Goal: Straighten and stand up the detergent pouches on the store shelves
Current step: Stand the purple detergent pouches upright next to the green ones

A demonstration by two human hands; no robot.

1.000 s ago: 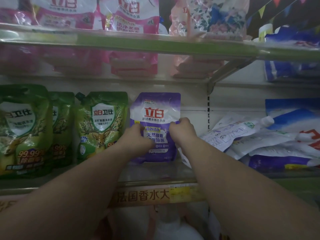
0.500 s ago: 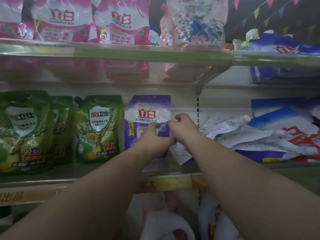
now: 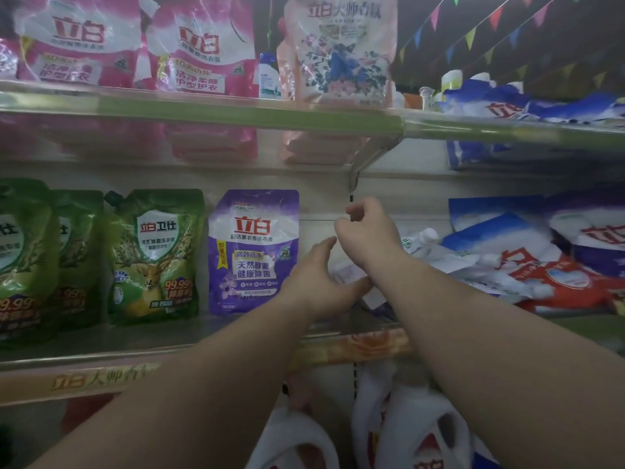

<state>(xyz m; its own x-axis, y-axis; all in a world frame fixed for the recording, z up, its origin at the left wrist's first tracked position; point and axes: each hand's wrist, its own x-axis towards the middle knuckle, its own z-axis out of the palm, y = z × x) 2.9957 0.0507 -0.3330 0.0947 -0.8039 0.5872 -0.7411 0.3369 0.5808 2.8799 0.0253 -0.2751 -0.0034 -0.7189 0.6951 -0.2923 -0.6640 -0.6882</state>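
The purple detergent pouch (image 3: 253,252) stands upright just left of the left hand (image 3: 313,282), whose straight, relaxed fingers hold nothing. The right hand (image 3: 367,231), fingers loosely curled and holding nothing, hovers above white and blue pouches (image 3: 473,258) lying flat to its right on the shelf (image 3: 152,336). Green pouches (image 3: 154,252) stand farther left; white jugs (image 3: 416,431) sit below both arms.

pouches (image 3: 253,252) on shelf (image 3: 142,336)
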